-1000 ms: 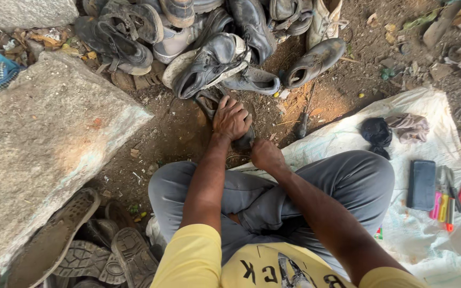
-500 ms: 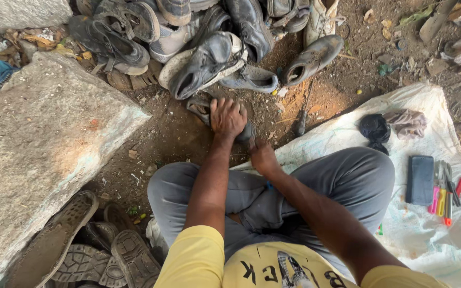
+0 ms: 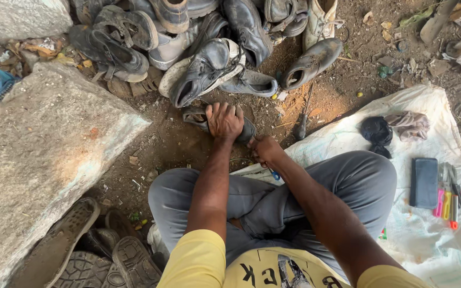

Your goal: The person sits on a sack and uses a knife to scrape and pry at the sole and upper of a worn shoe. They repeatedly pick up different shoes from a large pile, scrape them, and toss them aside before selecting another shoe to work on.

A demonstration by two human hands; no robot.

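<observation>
I sit cross-legged on the dirt ground. My left hand (image 3: 224, 119) presses palm-down on a dark worn sandal (image 3: 198, 116) that lies on the ground in front of my knees. Just to its right, my right hand (image 3: 264, 150) is curled into a fist close to the sandal's near end (image 3: 247, 129); a small blue item shows under it, and I cannot tell whether it holds anything. A pile of old dark shoes (image 3: 204, 72) lies directly beyond the sandal.
A large flat stone slab (image 3: 44, 154) fills the left. Shoe soles (image 3: 81, 250) lie at bottom left. To the right, a white sack (image 3: 428, 234) spread on the ground carries a black phone (image 3: 424, 183), several coloured tools (image 3: 451, 194), and dark and grey cloths (image 3: 393, 129). A screwdriver-like tool (image 3: 301, 125) lies on the dirt.
My left hand has flattened and spread over the sandal, pressing it down. My right hand stays beside it, barely moved.
</observation>
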